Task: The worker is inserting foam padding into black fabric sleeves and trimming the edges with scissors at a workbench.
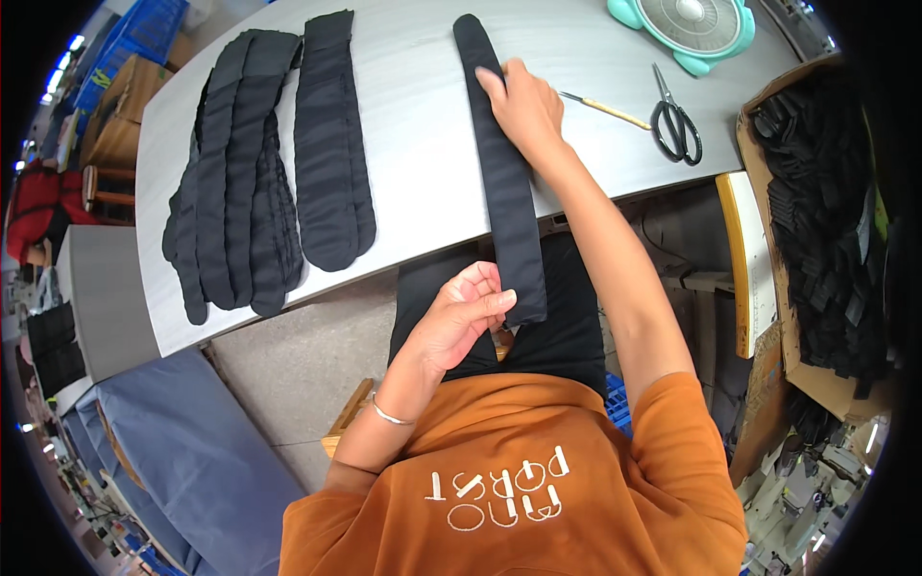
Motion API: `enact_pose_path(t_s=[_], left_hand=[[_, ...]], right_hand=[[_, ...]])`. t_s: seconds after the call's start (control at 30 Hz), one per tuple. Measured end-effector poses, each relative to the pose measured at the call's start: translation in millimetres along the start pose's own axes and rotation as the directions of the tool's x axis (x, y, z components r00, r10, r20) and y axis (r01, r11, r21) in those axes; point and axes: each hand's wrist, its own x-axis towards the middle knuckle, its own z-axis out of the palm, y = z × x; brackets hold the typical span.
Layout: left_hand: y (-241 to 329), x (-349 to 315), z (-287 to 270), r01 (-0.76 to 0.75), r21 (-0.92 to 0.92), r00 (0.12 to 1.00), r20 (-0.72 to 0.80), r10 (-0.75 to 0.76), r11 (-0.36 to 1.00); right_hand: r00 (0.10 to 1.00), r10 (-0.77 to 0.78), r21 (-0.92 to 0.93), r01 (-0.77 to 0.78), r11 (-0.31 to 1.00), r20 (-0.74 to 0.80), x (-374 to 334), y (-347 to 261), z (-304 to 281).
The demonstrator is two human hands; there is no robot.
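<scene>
A long black fabric strip [514,206] with a rounded far end lies partly on the table, and its square near end hangs past the table edge above my lap. My left hand [458,315] pinches that near end, thumb on top and fingers beneath. Farther up, my right hand [526,108] grips the strip at its right edge, the thumb lying on its upper face. To the left rest a short stack of black rounded strips [331,144] and a larger, fanned-out pile of similar strips [240,182].
Right of my right hand lie a thin pointed tool with a yellowish handle [615,113] and black-handled scissors [676,125]. A turquoise fan [690,21] stands at the table's far right. Beyond the right edge, a cardboard box [802,370] holds many black pieces. Blue-grey cloth [187,451] covers something at lower left.
</scene>
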Motion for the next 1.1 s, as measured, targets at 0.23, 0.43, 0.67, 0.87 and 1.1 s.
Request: enact_pose_path(t_s=[0.23, 0.43, 0.67, 0.87, 1.1], left_hand=[[2.7, 16.2, 6.6, 0.052, -0.230, 0.993, 0.117, -0.026, 0.972], [5.4, 16.9, 15.8, -0.011, -0.209, 1.000, 0.002, 0.011, 0.978], [-14.1, 9.5, 22.1, -0.325, 0.318, 0.873, -0.261, 0.412, 0.891], [-17.4, 16.3, 8.5, -0.204, 0.164, 0.947, -0.218, 0.237, 0.965], [-26.1, 8.8, 40.2, -0.306, 0.454, 0.853, -0.260, 0.453, 0.837]], right_hand=[[0.955, 0.030, 0.345, -0.136, 0.929, 0.296, -141.2, -1.8, -86.0], [0.688, 0.173, 0.664, -0.726, 0.180, 0.705, -195.3, 7.3, -102.6], [0.758, 0.203, 0.716, -0.652, 0.248, 0.620, -218.3, 17.2, -80.4], [0.753, 0.141, 0.715, -0.656, 0.241, 0.643, -218.2, 20.7, -87.3], [0.691, 0.262, 0.680, -0.719, 0.147, 0.674, -224.0, 10.3, -89.0]])
